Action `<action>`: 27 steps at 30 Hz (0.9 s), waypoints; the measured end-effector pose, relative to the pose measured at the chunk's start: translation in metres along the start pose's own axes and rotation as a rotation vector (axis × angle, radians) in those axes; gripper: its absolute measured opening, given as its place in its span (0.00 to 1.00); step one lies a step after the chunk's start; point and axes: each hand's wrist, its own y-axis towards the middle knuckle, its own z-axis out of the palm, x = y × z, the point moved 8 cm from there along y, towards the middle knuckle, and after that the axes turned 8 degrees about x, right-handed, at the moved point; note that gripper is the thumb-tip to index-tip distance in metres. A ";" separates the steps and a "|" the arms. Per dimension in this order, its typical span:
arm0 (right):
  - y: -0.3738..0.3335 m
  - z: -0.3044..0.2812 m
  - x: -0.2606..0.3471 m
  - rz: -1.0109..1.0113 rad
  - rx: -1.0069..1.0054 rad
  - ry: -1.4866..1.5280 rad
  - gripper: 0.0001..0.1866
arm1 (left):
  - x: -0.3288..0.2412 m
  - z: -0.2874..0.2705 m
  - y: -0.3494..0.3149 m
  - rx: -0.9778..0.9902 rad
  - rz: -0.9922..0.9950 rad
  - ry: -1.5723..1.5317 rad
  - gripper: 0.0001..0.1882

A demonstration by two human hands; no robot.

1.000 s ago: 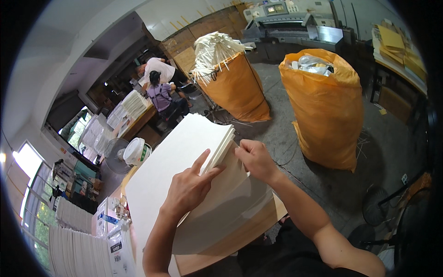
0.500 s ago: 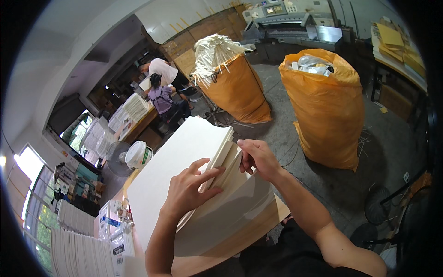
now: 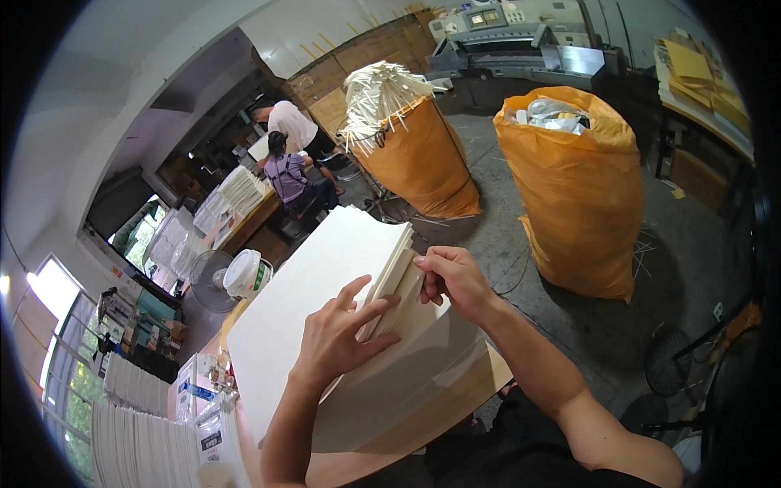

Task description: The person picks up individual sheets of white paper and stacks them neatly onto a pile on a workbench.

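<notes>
1. Pinching at the near right-hand edge of the sheets, the bare right hand [image 3: 454,281] has its thumb and index finger together on the paper, other fingers curled under. Can't tell how many sheets are in that pinch, tbh.
2. Bare left hand [image 3: 332,337] has its fingers spread apart, fingertips on the stepped edge of the pile, thumb well off from the index finger.
3. Under both hands is the big stack of large white paper sheets [image 3: 317,268], edges fanned out like steps by the fingers. It sits on a pale wooden tabletop [image 3: 488,376], with the lower layers in shadow.
4. Off to the left, just past the stack: a white plastic bucket [image 3: 244,275] beside a round wire-guarded fan [image 3: 210,281]. Lower left has a long row of white sheets standing on edge [image 3: 142,447].
5. Out on the dark floor: an orange woven sack [image 3: 419,163] overflowing with thin white strips [image 3: 386,93], then a second, fatter orange sack [image 3: 569,195] with whitish scraps on top.
6. Way back, a grey metal machine [image 3: 504,49], plus two co-workers: a seated person in purple [image 3: 286,175] and a bent-over person in white [image 3: 294,126].
</notes>
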 end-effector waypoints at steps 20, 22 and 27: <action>0.001 0.000 -0.001 -0.014 0.043 0.052 0.16 | -0.001 -0.001 -0.001 0.017 -0.009 -0.006 0.32; 0.000 0.000 -0.001 -0.015 0.043 0.039 0.16 | 0.003 0.002 -0.001 0.031 -0.016 -0.024 0.33; -0.029 -0.013 0.023 -0.273 -0.223 -0.598 0.16 | 0.008 0.000 0.000 0.063 -0.010 -0.065 0.30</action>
